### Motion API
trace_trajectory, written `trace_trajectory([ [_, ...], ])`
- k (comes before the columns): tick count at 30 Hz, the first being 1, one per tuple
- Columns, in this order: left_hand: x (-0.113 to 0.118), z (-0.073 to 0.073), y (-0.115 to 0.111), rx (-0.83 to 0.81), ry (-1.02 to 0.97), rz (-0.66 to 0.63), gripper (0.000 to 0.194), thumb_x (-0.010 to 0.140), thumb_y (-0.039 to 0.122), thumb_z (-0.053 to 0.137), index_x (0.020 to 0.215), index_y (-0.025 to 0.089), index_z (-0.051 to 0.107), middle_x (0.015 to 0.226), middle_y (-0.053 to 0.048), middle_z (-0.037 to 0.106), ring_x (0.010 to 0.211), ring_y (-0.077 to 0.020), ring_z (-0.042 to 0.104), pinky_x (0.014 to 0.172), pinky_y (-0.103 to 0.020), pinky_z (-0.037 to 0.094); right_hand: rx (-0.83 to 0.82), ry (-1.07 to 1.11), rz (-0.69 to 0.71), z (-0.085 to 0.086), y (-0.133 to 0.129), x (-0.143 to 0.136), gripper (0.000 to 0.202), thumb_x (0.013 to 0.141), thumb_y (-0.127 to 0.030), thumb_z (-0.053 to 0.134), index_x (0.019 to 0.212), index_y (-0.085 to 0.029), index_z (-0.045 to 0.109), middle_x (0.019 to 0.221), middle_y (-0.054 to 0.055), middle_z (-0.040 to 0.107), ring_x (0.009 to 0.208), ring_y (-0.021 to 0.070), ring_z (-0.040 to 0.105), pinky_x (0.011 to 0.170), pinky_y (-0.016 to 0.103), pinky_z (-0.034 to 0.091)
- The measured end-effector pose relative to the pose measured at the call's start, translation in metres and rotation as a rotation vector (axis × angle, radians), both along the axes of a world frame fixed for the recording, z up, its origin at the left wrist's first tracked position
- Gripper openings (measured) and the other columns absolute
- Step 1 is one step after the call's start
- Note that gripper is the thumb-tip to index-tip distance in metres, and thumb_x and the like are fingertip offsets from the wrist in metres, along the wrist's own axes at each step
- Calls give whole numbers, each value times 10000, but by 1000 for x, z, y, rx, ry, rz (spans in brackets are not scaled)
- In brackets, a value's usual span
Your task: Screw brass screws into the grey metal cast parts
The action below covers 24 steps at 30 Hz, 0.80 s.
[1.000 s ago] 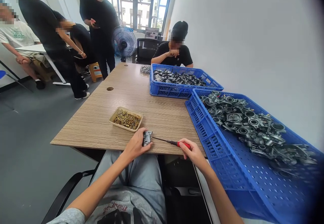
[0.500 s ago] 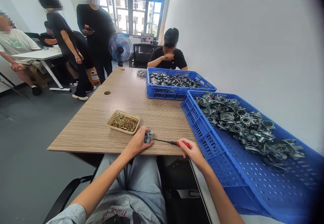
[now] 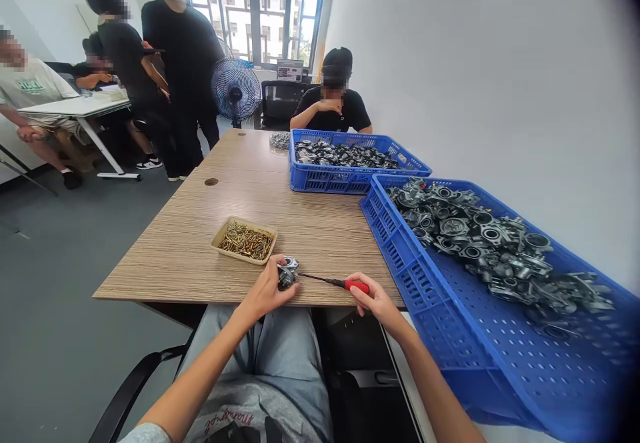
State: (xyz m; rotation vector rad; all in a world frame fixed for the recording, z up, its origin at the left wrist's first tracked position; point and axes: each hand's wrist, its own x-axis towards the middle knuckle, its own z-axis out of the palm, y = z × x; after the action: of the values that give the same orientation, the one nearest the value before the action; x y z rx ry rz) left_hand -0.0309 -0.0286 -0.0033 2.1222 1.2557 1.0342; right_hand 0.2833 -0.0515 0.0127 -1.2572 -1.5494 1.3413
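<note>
Near the table's front edge, my left hand (image 3: 267,287) is closed around a grey metal casting (image 3: 289,271) with a round opening and a flange. My right hand (image 3: 376,299) grips the red handle of a screwdriver (image 3: 356,286). Its long dark shaft points left, and the tip meets the right side of the casting; whether it sits on a screw is too small to tell. Just beyond my left hand stands a beige tray (image 3: 215,246) full of small brass-coloured screw-like pieces (image 3: 245,239).
A large blue crate (image 3: 430,296) with many similar castings (image 3: 493,235) stands at the right. Behind it is a second filled blue crate (image 3: 325,179). A person (image 3: 333,106) sits at the table's far end. Other people and a fan (image 3: 236,93) are at the back left.
The casting has turned in my left hand, so its round opening and flange show more. My right hand and the screwdriver have shifted slightly left. In the background, the standing people have moved closer together.
</note>
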Motion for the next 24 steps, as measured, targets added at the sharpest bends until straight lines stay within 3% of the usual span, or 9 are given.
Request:
trace_trajectory([
  [3,3,2,-1,-52,-16,-3,667,836,359,740,1350,239,333,1282,-109,537,1202,-262,584,1059,-429,476,3,-14,-4,1,-1,-5,376,911,-558,628,1040,-205,629,799,-39,514,483,71,473,451,226,398],
  [7,11,7,5,-64,-55,-16,856,778,312,780,1467,238,276,1313,-111,565,1253,-279,567,1086,-434,459,-23,37,-52,-2,-1,-8,394,894,-569,643,1035,-201,629,666,-76,423,444,76,420,423,226,401],
  [14,18,15,16,-150,-164,68,619,766,369,784,1274,234,458,1138,-49,672,1047,-233,669,968,-387,516,-30,138,-142,-13,3,-12,429,853,-582,688,1029,-196,625,552,-108,331,427,79,303,367,219,402],
  [24,16,13,17,-160,-198,110,633,760,404,794,1269,215,468,1203,-80,666,1105,-239,656,1008,-398,500,-77,341,-227,-4,0,-8,370,830,-530,743,991,-217,627,608,-87,376,484,73,294,414,208,385],
])
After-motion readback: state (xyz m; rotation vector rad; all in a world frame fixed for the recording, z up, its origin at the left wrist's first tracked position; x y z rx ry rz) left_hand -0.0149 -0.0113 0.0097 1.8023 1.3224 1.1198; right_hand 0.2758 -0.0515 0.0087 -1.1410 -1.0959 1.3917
